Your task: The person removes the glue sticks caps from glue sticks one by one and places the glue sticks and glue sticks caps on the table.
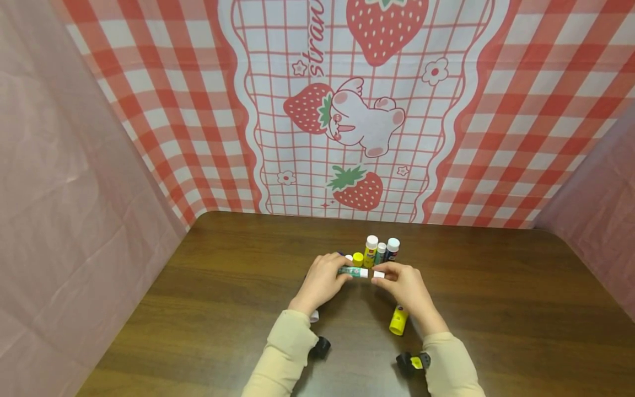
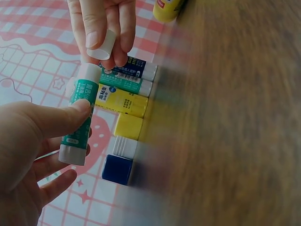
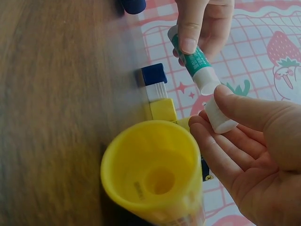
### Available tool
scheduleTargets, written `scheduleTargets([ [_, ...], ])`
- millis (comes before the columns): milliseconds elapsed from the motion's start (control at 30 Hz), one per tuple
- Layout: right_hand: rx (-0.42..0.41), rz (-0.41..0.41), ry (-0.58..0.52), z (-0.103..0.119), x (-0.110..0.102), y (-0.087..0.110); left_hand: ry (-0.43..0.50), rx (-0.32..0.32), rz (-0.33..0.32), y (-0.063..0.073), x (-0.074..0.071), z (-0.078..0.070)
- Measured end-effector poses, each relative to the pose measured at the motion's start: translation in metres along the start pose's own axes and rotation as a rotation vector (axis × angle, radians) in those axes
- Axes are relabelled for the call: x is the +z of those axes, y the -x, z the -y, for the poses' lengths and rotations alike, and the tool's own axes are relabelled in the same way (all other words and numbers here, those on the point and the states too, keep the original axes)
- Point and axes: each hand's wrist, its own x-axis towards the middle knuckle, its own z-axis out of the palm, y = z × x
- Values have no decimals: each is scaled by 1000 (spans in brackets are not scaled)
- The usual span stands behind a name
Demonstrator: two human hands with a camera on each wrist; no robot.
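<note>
My left hand (image 1: 322, 280) grips a green glue stick (image 2: 77, 127) with white ends, thumb across its label. Between thumb and fingers, my right hand (image 1: 404, 284) pinches a white cap (image 3: 220, 117). A small gap parts the cap from the near end of the stick in the head view. Just behind the hands stand a yellow glue stick (image 1: 370, 253), another green one (image 1: 380, 253) and a dark blue one (image 1: 392, 251), each white-capped. Beside them in a row are a yellow cap (image 2: 128, 126), a white ribbed cap (image 2: 124, 147) and a dark blue cap (image 2: 116, 169).
A yellow glue stick tube (image 1: 398, 321), its open end toward me, lies by my right wrist. Next to my left wrist a white piece (image 1: 315, 316) shows partly. The brown wooden table (image 1: 223, 286) ends at a red-checked strawberry cloth (image 1: 198, 110).
</note>
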Motion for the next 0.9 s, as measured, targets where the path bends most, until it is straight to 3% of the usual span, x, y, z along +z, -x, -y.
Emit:
scheduleTargets([
  [700,14,-9,12,-1,-2,0,40,-47,11,0,2,2],
  [900,19,-15,15,-3,-4,0,58,-83,-18,-1,0,4],
])
